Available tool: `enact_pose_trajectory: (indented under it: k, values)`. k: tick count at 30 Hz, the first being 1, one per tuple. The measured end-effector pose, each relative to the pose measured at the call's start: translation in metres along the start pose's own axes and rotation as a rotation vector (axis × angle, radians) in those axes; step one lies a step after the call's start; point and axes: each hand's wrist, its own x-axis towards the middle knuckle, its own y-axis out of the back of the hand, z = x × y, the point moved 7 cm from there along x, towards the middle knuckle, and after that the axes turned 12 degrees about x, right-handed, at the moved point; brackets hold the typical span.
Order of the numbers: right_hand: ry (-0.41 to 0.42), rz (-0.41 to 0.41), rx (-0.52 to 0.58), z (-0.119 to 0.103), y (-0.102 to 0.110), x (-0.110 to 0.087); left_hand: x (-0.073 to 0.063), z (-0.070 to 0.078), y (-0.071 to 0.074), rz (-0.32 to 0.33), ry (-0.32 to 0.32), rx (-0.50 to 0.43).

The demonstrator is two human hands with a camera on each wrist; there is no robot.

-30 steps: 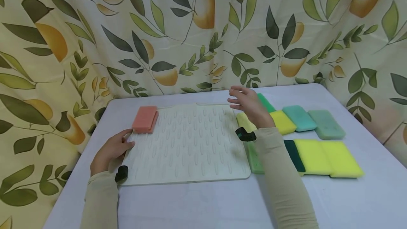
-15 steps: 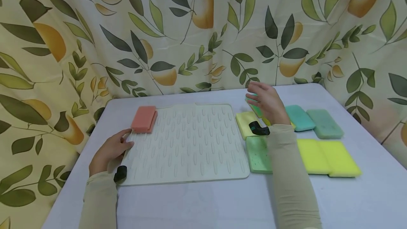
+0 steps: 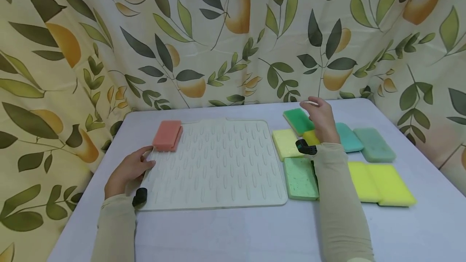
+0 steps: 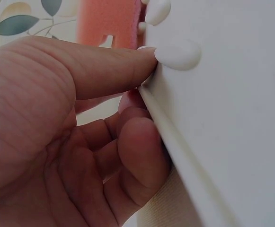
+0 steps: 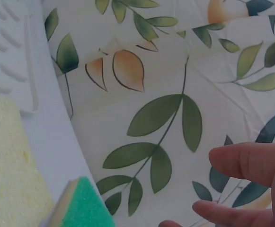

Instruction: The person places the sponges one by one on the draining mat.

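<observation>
A white drying mat [image 3: 218,165] with raised oval nubs lies on the table, and a coral sponge [image 3: 166,136] rests on its far left corner. At the mat's left edge my left hand [image 3: 127,173] pinches the rim; the left wrist view shows the thumb [image 4: 113,71] on top and curled fingers beneath. My right hand [image 3: 322,121] hovers with loosely bent fingers and holds nothing. Under and around it lie a green-topped sponge [image 3: 297,120], a partly hidden yellow sponge [image 3: 310,137] and a teal sponge [image 3: 350,138].
Beside the mat's right edge lie a pale yellow sponge [image 3: 285,142] and a light green sponge [image 3: 300,179]. Farther right are a grey-green sponge [image 3: 375,144] and bright yellow sponges [image 3: 387,183]. A leaf-patterned curtain [image 3: 218,51] hangs behind the table [image 3: 218,233].
My right hand has moved rightward from the mat's far right corner to above the sponges, uncovering the green-topped one. The left hand keeps its place on the mat's edge.
</observation>
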Motion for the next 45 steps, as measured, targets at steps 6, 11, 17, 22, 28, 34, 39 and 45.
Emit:
enact_pose_trajectory:
  k: [6,11,17,22,28,34,39,45]
  values:
    - [-0.054,-0.040,-0.138,0.011,-0.001,0.009,-0.002,0.001,0.001,0.002,0.006,-0.005]
    - [-0.049,-0.112,-0.343,0.020,-0.006,0.015,-0.001,0.000,0.000,0.004,0.003,-0.006]
    - [-0.016,-0.132,-0.539,0.026,-0.007,0.019,0.002,-0.002,-0.001,-0.005,0.027,-0.009]
    - [-0.025,-0.116,-0.596,0.032,-0.005,0.021,0.002,-0.002,-0.001,-0.007,0.026,-0.007]
    - [-0.037,-0.118,-0.661,0.039,-0.002,0.021,0.002,-0.001,0.000,-0.005,0.013,0.006]
    - [-0.004,-0.107,-0.697,0.038,-0.004,0.019,0.000,0.000,0.000,-0.007,0.019,0.005]
    - [0.081,-0.074,-0.674,0.032,-0.005,0.020,0.000,-0.002,-0.001,-0.013,0.040,0.002]
    - [0.116,-0.004,-0.562,0.023,0.000,0.017,0.001,-0.001,-0.001,-0.008,0.037,0.014]
